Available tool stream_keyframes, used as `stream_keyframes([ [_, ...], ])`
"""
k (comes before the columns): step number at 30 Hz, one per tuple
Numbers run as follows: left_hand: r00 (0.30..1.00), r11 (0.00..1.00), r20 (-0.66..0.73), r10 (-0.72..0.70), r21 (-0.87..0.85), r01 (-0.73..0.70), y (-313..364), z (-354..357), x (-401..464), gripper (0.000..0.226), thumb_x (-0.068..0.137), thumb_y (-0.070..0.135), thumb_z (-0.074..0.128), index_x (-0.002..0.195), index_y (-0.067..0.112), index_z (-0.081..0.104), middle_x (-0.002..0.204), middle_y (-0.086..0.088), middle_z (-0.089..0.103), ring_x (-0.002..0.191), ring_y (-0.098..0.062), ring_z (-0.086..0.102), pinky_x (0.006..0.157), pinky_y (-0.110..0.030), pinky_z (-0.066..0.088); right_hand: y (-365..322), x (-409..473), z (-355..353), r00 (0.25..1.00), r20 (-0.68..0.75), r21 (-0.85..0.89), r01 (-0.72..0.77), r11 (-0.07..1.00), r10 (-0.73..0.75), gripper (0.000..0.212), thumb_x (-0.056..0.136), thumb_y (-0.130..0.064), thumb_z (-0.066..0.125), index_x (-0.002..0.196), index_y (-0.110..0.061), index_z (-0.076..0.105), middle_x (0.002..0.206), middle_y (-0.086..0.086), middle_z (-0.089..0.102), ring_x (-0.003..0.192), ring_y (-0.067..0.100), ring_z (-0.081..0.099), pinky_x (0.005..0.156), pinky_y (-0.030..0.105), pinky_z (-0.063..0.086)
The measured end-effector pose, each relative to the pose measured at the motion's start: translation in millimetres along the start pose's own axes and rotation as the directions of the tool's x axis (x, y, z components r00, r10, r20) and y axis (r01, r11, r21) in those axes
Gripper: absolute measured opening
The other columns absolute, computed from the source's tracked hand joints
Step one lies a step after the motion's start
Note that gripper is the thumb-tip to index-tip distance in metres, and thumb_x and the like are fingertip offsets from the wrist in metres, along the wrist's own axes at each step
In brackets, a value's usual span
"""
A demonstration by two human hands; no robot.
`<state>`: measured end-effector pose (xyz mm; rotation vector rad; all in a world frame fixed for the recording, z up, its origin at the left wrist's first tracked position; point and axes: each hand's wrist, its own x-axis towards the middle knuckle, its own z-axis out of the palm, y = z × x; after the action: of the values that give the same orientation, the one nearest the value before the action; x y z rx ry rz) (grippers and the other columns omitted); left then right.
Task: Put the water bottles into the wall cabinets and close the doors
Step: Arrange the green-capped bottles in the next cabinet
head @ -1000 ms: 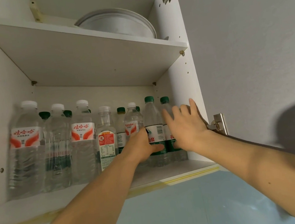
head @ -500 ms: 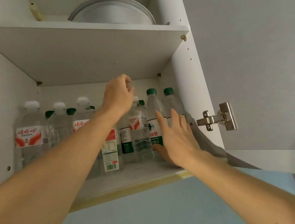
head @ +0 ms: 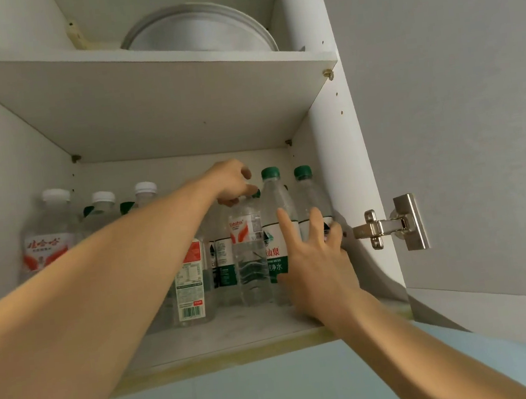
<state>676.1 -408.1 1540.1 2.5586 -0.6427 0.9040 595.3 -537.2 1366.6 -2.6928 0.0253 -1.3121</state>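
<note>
We're at the tidy-up end of the stocking step: bottles are already standing on the lower shelf (head: 237, 330) of the wall cabinet, and we're nudging the right-hand group into place.

Our left hand (head: 231, 181) is up at the top of the red-label bottle (head: 248, 250), fingers curled round its cap/neck, gripping it. Bottle stands upright, mid-right on the shelf, touching or nearly touching the green-cap bottle (head: 276, 230) beside it. Our right hand (head: 317, 268) is spread, fingers straight and released, w/ the palm low in front of the green-cap bottle and fingertips against that one and the 2nd green-cap bottle (head: 309, 200), which sits just beside the cabinet's right wall. Holding nothing, just steadying.

More bottles fill the left: white caps (head: 55, 195) in front, green caps partly hidden behind. Can't tell how many rows deep.

Upper shelf carries a round white dish (head: 203, 32). The right door (head: 460, 131) hangs wide open on its hinge (head: 392, 225); no left door in shot.

Next, probably: settle the gripped bottle fully upright and back from the front edge, let go, pull both arms clear w/o brushing the tight-packed necks, then swing the door shut.
</note>
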Motion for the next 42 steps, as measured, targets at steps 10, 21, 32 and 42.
stream_keyframes([
  [10,0.997,0.998,0.063,0.052,0.014,-0.053,-5.0,-30.1,-12.6,0.029,0.098,0.011,0.064,0.126,0.004,0.065,0.110,-0.013,0.071,0.088,-0.022,0.075,0.087,-0.041,0.062,-2.3,-3.4,-4.8,0.999,-0.014,0.023,-0.046,0.999,0.047,0.101,0.096,-0.025,0.064,0.157,-0.036,-0.016,0.163,0.018,-0.010,0.138,0.049,0.024,0.103,0.047,0.045],
  [21,0.989,0.991,0.062,0.134,-0.023,-0.133,-0.8,-39.3,-32.6,0.034,0.101,0.013,0.060,0.133,0.003,0.061,0.119,-0.016,0.067,0.096,-0.024,0.073,0.094,-0.044,0.058,-3.4,-5.0,-7.5,0.999,0.014,0.033,-0.050,0.998,0.050,0.104,0.094,-0.027,0.066,0.158,-0.032,-0.016,0.163,0.017,-0.011,0.140,0.050,0.021,0.104,0.048,0.043],
  [32,0.987,0.986,-0.037,0.158,0.064,-0.155,-1.0,-31.9,-36.0,0.041,0.101,0.022,0.061,0.140,0.011,0.056,0.135,-0.009,0.063,0.112,-0.022,0.065,0.103,-0.041,0.050,-1.9,-3.2,-4.7,0.998,-0.001,0.022,-0.064,0.998,0.064,0.107,0.090,-0.032,0.072,0.159,-0.026,-0.010,0.164,0.016,-0.007,0.141,0.045,0.022,0.105,0.046,0.044],
  [42,0.932,0.953,-0.232,0.280,-0.052,-0.299,-17.2,-35.6,-106.9,0.022,0.100,0.034,0.060,0.115,0.019,0.067,0.109,0.004,0.065,0.096,-0.011,0.060,0.075,-0.025,0.046,-7.9,-10.9,-21.5,0.989,-0.020,0.104,-0.142,0.984,0.145,0.077,0.089,-0.025,0.077,0.148,-0.018,0.027,0.158,0.017,0.012,0.139,0.042,0.031,0.100,0.045,0.048],
])
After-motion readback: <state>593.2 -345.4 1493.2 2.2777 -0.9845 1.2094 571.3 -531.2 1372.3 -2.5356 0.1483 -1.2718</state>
